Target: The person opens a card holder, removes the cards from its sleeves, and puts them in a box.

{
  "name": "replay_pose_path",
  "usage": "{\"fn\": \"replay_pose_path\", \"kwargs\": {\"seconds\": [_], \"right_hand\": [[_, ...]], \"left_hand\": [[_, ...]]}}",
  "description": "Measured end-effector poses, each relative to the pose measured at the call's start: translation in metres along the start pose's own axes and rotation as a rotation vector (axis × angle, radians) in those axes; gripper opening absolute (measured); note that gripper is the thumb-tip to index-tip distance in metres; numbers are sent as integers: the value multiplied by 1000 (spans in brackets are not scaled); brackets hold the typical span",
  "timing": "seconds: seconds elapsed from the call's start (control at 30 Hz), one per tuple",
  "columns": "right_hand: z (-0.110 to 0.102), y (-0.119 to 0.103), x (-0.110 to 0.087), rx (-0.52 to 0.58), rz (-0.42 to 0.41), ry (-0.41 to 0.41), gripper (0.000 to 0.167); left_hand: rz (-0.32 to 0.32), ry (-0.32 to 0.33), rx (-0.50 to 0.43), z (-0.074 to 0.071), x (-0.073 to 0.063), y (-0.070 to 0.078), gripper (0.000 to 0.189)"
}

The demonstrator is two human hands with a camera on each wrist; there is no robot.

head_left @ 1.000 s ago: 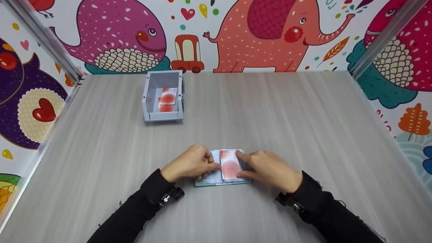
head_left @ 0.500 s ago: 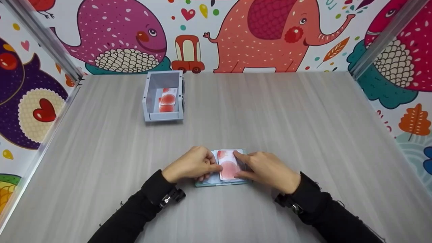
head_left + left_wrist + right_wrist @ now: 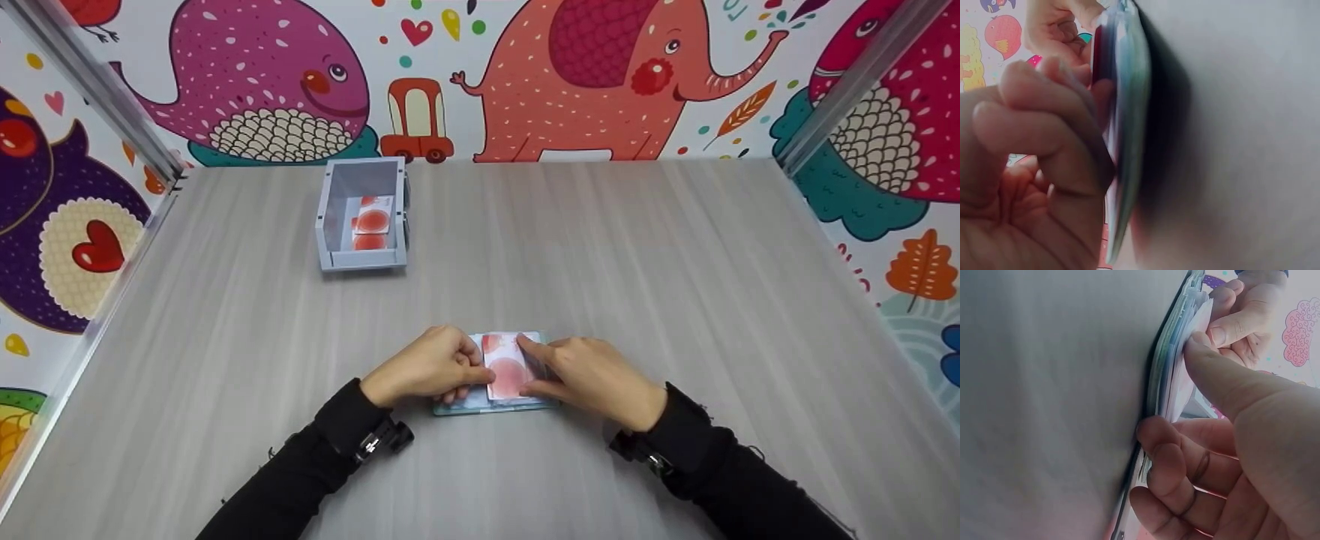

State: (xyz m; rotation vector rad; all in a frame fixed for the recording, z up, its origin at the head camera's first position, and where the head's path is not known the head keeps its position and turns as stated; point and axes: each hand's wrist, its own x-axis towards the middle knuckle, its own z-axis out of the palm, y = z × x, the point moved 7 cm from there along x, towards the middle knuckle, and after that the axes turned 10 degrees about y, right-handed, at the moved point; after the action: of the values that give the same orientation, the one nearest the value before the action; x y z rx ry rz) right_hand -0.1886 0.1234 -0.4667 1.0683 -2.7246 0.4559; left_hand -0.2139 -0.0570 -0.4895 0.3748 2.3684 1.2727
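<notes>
A small card album [image 3: 466,409] with clear sleeves lies spread on the table. Over its pages is a white card [image 3: 507,369] with a pink-red disc. My left hand [image 3: 427,366] has its fingers curled at the left page, its thumb tip at the card's left edge. With my right hand [image 3: 600,381] I hold the card's right side, index finger at the upper corner and thumb lower down. In the left wrist view the album [image 3: 1133,84] appears edge-on, layered. The right wrist view shows both thumbs close together at the card and right fingers against the album's edge.
A grey open-front bin [image 3: 365,259] stands at the back left, holding red-and-white cards [image 3: 373,217]. Walls with animal pictures [image 3: 600,112] and metal posts [image 3: 855,90] bound the wood-grain table [image 3: 637,247].
The card has shifted slightly left over the album, and my right fingers have moved left with it. The left hand has barely moved, its thumb now overlapping the card's edge.
</notes>
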Motion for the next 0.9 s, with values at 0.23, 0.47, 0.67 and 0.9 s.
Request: {"fn": "replay_pose_path", "kwargs": {"seconds": [0.23,0.47,0.67,0.9], "right_hand": [[1,0,0,11,0,-1,63],[1,0,0,11,2,-3,62],[1,0,0,15,2,-8,63],[2,2,1,35,19,-17,63]], "left_hand": [[10,-9,-20,1,0,1,29],[14,-12,-36,1,-1,2,29],[20,-4,-45,1,-1,3,28],[15,-3,-64,0,-1,4,28]]}}
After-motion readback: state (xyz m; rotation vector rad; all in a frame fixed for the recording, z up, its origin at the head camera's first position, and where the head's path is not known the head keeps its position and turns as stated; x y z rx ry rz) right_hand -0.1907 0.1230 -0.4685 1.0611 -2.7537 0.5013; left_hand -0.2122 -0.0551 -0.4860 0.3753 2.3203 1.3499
